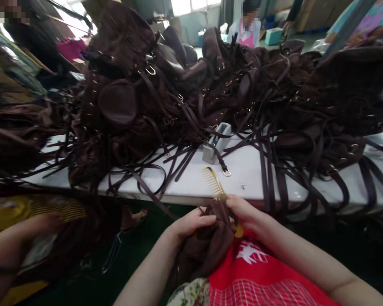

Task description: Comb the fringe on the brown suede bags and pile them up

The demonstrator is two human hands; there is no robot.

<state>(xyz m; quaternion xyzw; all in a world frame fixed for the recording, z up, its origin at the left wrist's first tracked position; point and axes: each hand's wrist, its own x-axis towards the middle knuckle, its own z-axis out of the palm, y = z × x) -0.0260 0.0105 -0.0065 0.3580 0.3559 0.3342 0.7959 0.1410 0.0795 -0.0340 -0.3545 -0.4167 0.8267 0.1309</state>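
1. The left hand (pixel 191 223) gripped a piece of dark brown cloth (pixel 204 250), its fingers clenched over the upper fold.
2. The right hand (pixel 245 212) held a yellow comb (pixel 214 183) by its handle end, fingers closed around it together with the top of the cloth.
3. The comb pointed up and to the left, its teeth over the front edge of the white worktop (pixel 245 174).
4. The cloth hung from both hands down onto the lap, just in front of the worktop edge and above a red apron (pixel 258 272).
5. A large heap of brown bags (pixel 166 85) with long straps covered most of the worktop; several straps trailed over its front edge.
6. A small grey block (pixel 217 142) lay on the worktop among the straps, beyond the comb.
7. Another person's arm (pixel 22 242) showed at the lower left, well apart from both hands.
8. A further person (pixel 247 29) stood in the background behind the heap.
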